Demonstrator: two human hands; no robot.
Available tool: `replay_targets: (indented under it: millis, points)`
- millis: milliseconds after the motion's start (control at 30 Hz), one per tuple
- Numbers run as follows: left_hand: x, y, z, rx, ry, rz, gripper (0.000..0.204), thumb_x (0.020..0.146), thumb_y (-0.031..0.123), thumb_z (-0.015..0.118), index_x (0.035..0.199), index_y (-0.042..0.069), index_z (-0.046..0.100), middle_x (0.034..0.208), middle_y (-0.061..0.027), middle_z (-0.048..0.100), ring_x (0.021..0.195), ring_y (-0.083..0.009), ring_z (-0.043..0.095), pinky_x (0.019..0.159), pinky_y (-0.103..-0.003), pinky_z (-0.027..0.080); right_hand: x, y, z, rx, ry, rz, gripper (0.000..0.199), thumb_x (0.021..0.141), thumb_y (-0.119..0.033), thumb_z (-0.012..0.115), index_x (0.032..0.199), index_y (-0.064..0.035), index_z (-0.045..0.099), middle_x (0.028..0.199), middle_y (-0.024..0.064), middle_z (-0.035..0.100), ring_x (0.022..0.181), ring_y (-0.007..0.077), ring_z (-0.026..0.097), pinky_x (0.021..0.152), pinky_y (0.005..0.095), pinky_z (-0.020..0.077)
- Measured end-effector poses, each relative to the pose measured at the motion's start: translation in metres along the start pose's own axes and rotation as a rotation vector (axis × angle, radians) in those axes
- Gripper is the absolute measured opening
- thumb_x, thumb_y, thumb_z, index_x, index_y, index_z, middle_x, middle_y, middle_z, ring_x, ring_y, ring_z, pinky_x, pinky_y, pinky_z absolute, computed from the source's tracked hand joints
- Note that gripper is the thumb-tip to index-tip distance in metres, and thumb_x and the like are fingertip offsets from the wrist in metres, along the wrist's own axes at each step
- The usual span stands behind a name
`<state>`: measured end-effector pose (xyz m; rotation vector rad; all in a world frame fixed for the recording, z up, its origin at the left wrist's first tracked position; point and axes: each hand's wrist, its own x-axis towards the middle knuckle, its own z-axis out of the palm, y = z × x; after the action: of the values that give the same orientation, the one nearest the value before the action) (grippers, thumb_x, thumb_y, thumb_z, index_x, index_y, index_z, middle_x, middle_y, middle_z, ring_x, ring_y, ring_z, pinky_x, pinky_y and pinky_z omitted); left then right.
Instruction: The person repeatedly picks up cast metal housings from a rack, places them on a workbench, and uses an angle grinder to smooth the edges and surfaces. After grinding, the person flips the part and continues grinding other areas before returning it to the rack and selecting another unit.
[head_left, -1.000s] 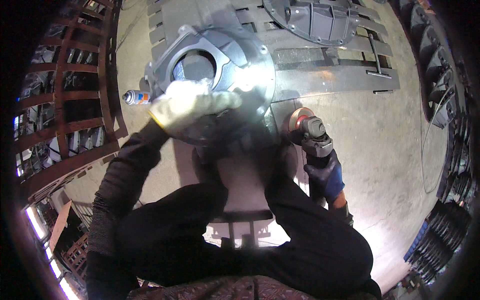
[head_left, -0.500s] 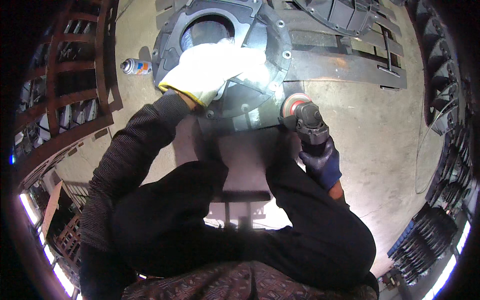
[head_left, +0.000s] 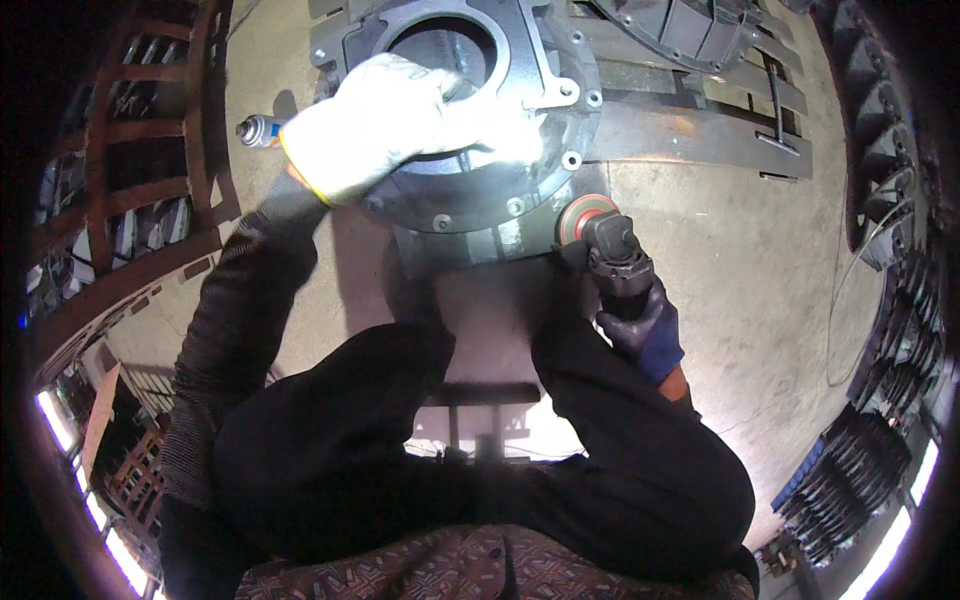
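My left hand [head_left: 400,120], in a white work glove, presses flat on the rim of a large round dark metal casting [head_left: 500,190] with a big centre opening and bolt holes around its flange. My right hand [head_left: 640,325], in a dark blue glove, grips a black angle grinder [head_left: 612,255]. The grinder's reddish disc [head_left: 582,218] sits at the casting's lower right edge. I am crouched over the casting, my dark-clothed legs either side of it.
A spray can [head_left: 258,130] lies on the concrete floor left of the casting. More grey castings [head_left: 700,40] rest on metal bars behind it. Rust-coloured racks [head_left: 130,200] stand at the left, stacked dark parts [head_left: 890,180] at the right.
My left hand has slid further up and right across the casting's rim. The grinder stays at the lower right edge; my head has moved closer over the work.
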<state>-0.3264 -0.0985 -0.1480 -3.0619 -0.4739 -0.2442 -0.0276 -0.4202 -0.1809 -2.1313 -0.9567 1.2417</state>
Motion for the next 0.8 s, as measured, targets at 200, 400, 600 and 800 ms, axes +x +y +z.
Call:
replay_targets:
  millis: [200,400,600,800]
  points:
    - [0.014,0.039,0.027,-0.059,0.080,-0.118,0.045,0.105,0.040,0.063,0.142,0.016,0.069,0.131,-0.0131,0.073,0.115,-0.0297,0.069,0.101,-0.042,0.051,0.001,0.001,0.004,0.121,0.023,0.011,0.081,0.073,-0.030,0.095,0.141,-0.0036,0.061,0.123,0.0184,0.078,0.114,0.0307,0.077,0.097,0.0435,0.0616]
    - [0.020,0.030,0.023,-0.071,-0.090,-0.145,0.043,0.106,0.042,0.061,0.134,0.010,0.070,0.119,-0.0140,0.074,0.105,-0.0290,0.071,0.095,-0.041,0.052,0.003,0.004,0.000,-0.026,0.025,0.005,0.082,0.072,-0.030,0.095,0.142,-0.0040,0.060,0.125,0.0190,0.077,0.115,0.0311,0.077,0.098,0.0441,0.0613]
    - [0.011,0.001,0.025,-0.035,-0.135,-0.083,0.047,0.103,0.045,0.065,0.125,0.004,0.072,0.105,-0.0174,0.075,0.100,-0.0333,0.071,0.097,-0.045,0.052,0.000,0.005,0.000,0.129,-0.062,-0.038,0.082,0.072,-0.031,0.094,0.142,-0.0060,0.061,0.123,0.0188,0.077,0.113,0.0345,0.077,0.096,0.0451,0.0616]
    - [0.023,0.000,0.018,-0.139,0.052,-0.004,0.036,0.103,0.036,0.064,0.132,0.016,0.074,0.114,-0.0133,0.077,0.100,-0.0300,0.074,0.094,-0.042,0.056,0.001,0.009,-0.001,0.063,-0.012,-0.017,0.079,0.073,-0.033,0.094,0.140,-0.0064,0.063,0.122,0.0193,0.078,0.112,0.0362,0.077,0.095,0.0458,0.0619]
